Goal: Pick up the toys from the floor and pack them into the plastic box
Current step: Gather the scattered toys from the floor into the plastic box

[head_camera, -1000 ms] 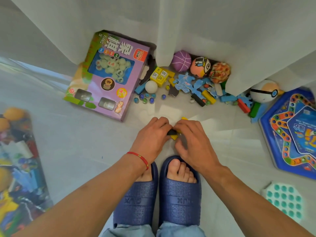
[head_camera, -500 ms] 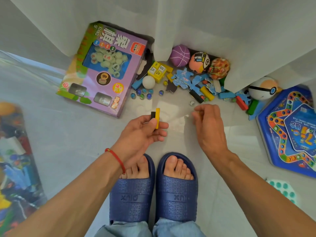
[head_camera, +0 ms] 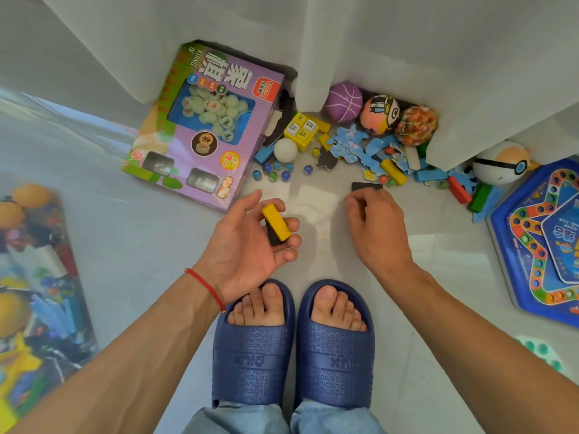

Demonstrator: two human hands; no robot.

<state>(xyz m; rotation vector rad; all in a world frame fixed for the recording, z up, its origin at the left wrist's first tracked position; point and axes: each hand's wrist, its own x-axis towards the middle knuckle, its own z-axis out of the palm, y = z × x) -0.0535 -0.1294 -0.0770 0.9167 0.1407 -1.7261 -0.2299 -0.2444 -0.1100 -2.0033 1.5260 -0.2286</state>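
My left hand is palm up above the floor, fingers curled under a yellow block and a black block beneath it. My right hand reaches forward, its fingertips pinching a flat black block at the floor. Beyond it lies a pile of toys along the curtain: blue puzzle pieces, a yellow block, marbles, a white ball, a yellow dice cube and a purple ball. The clear plastic box, with toys inside, is at the far left.
A purple chess-set box lies left of the pile. A blue hexagonal board game sits at the right, with a green bubble toy below it. A white curtain hangs over the toys. My feet in blue slippers stand below the hands.
My left hand has turned palm up and drawn back with the yellow and black blocks. My right hand has moved right and forward onto the black block, which now lies level.
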